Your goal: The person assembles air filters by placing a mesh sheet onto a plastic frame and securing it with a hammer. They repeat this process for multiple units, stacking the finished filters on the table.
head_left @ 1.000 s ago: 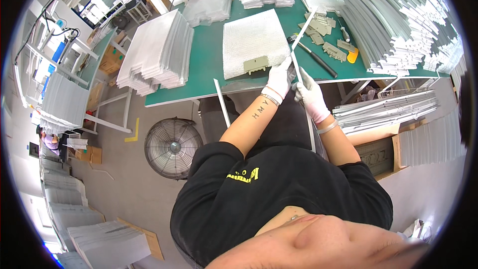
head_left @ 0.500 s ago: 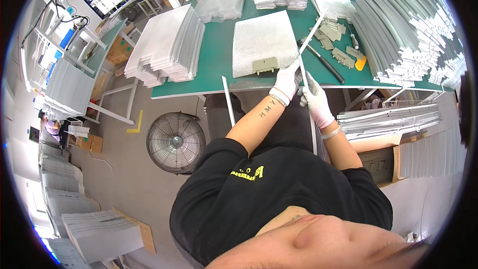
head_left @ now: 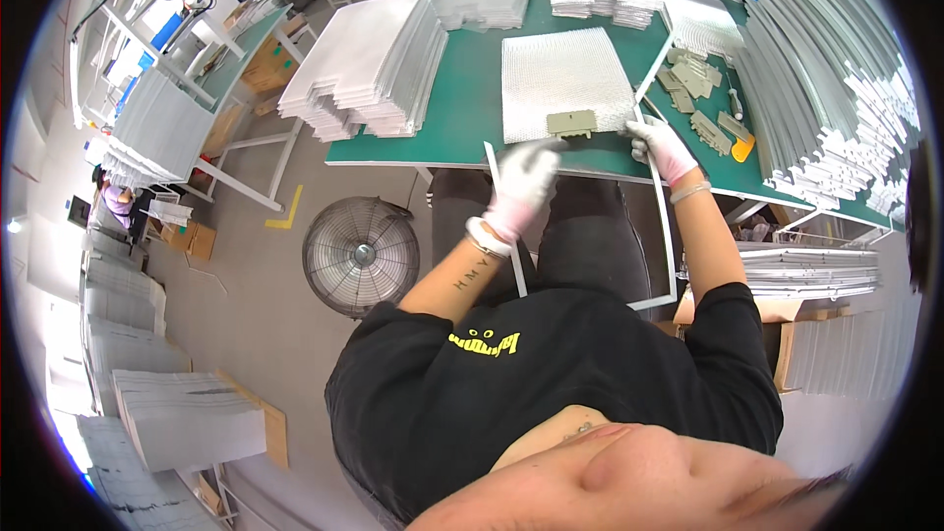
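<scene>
A gloved right hand [head_left: 661, 146] grasps a thin silver metal frame strip [head_left: 666, 226] beside the square silver mesh panel [head_left: 565, 82]. The left hand [head_left: 524, 180] (blurred, grip impossible to tell) hovers at the green surface [head_left: 457, 113] edge.

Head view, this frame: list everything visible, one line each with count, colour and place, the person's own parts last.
Mesh panel: one, silver, flat on the mat before the hands.
Clip piece: one, olive-grey, on the panel's near edge.
Frame strips: several, white, from the table edge down past the lap.
Green table mat: one, covering the bench.
Panel stacks: several, silver, left and far side of the bench.
Loose clips: a handful, olive-grey, right of the panel.
Long strip bundles: many, silver, far right.
Floor fan: one, grey, on the floor below the bench.
Left hand: white glove, blurred, at the table's near edge.
Right hand: white glove, at the panel's near right corner on a strip.
</scene>
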The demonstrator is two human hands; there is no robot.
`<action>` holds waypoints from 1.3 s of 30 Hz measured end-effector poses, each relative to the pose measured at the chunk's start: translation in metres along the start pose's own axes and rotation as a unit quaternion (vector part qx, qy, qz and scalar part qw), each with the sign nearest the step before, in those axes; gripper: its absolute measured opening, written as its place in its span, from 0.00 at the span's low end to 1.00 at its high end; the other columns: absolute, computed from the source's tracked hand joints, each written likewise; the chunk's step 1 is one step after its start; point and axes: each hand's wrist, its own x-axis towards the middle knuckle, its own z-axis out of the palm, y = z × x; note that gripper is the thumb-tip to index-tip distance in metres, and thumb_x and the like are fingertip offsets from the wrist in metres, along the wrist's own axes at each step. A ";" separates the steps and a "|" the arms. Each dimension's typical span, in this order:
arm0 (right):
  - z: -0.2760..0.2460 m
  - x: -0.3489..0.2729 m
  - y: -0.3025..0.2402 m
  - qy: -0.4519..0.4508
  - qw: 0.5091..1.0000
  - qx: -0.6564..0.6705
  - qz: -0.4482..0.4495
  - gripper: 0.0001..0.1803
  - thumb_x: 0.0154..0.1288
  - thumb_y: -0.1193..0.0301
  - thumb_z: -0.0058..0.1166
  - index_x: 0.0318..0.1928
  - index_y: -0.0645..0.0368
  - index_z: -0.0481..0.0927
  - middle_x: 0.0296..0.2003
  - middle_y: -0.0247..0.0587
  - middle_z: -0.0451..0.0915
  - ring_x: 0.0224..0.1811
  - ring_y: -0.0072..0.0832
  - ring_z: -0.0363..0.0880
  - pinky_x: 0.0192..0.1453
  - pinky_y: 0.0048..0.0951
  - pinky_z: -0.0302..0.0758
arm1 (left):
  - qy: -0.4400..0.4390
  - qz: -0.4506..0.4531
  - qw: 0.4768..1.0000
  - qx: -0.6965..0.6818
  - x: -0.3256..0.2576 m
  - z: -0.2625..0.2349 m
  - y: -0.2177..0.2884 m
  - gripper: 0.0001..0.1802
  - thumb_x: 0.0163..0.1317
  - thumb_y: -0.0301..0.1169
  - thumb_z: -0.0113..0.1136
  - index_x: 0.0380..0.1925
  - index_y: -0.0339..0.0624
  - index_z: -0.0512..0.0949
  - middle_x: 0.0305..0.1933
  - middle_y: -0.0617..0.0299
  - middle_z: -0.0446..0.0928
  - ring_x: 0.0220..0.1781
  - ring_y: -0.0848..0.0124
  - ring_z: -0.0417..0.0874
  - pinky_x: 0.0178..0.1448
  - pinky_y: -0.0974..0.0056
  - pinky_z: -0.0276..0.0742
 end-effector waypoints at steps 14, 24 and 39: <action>-0.002 -0.039 -0.010 0.001 0.997 0.049 -0.058 0.13 0.65 0.74 0.50 0.50 0.54 0.74 0.31 0.29 0.72 0.26 0.17 0.67 0.35 0.24 0.74 | -0.031 -0.194 0.901 -0.386 0.036 -0.051 -0.056 0.21 0.69 0.28 0.61 0.58 0.29 0.70 0.55 0.50 0.79 0.51 0.68 0.83 0.58 0.62 0.82; 0.024 -0.084 -0.039 -0.009 0.985 0.036 -0.169 0.15 0.65 0.74 0.48 0.53 0.59 0.74 0.33 0.31 0.74 0.29 0.20 0.72 0.38 0.28 0.78 | 0.049 -0.023 0.948 -0.313 0.013 -0.034 0.023 0.20 0.73 0.31 0.55 0.62 0.37 0.68 0.58 0.57 0.75 0.59 0.67 0.78 0.66 0.57 0.74; 0.147 -0.048 -0.172 -0.044 0.886 -0.159 -0.434 0.11 0.71 0.67 0.59 0.37 0.61 0.76 0.24 0.17 0.65 0.26 0.10 0.58 0.28 0.20 0.60 | 0.223 0.113 0.956 -0.153 0.026 -0.141 0.131 0.16 0.74 0.32 0.54 0.53 0.30 0.74 0.37 0.66 0.80 0.29 0.80 0.74 0.33 0.74 0.71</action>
